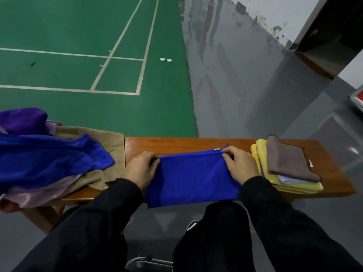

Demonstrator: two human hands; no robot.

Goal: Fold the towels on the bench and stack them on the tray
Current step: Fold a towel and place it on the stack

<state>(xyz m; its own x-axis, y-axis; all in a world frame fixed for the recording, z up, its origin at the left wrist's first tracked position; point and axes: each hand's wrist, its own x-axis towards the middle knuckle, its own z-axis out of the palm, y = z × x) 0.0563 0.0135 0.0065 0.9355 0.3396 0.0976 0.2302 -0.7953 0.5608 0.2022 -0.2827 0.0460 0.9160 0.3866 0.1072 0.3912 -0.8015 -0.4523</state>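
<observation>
the blue towel [188, 177] lies in the middle of the table [176, 143], already doubled over once by the look of it, its far edge lined up with a small white tag [216, 149] near the far right corner and its near edge hanging off the table toward my knees. my left grip [142, 169] pinches the far left corner of it, thumb and fingers closed on the cloth. my right grip [240, 163] pinches the far right corner the same way, fingertips curled on the hem just beside the tag. so both are holding towel, neither wide.

i judge i'm in the middle of folding this one: the edges are matched and i'm squaring the far hem. the next move calls for another fold, probably bringing one end over to meet the other, keeping the corners true so the layers don't slide, since this cloth looks soft and limp.

to the right, just beside my right hand, sits the folded stack [288, 169]: yellow ones underneath, something pale between, a grey towel [286, 160] on top. i cannot make out the tray under it. to the left lies the unfolded heap [55, 156], blue, purple, lilac and tan, well apart from the stack. several are left, so the task is partway.
</observation>
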